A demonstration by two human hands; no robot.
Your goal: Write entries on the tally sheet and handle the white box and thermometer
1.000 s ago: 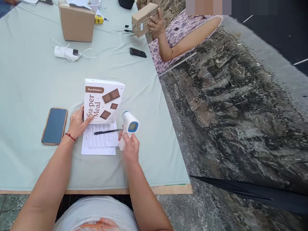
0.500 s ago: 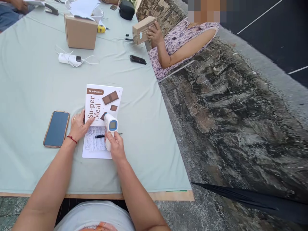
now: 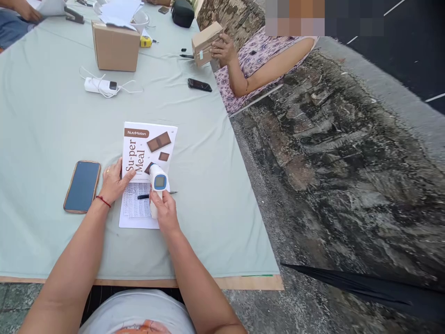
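Right hand (image 3: 166, 211): Fingers wrap the handle of a white infrared thermometer (image 3: 159, 182), blue-rimmed screen facing its user.
Printed sheets (image 3: 136, 209): Flat beneath the thermometer, a black pen (image 3: 143, 196) lying across them, partly hidden by the handle.
Left hand (image 3: 114, 181): Thumb on the front, other fingers around the left edge, gripping a NutriMotion Su-per Meal box (image 3: 149, 144).
Box position: At the sheets' far end, front toward the person; contact with the thermometer cannot be told.
Smartphone (image 3: 82, 186): Face up on pale green tablecloth (image 3: 41, 134), just left of the left hand.
Mid-table: A white device (image 3: 97, 86) tangled in cable; a black phone (image 3: 199, 85) near the right edge.
Far side: A co-worker's hand (image 3: 225, 48) grips a small carton (image 3: 205, 44); a larger cardboard box (image 3: 116, 48) stands opposite.
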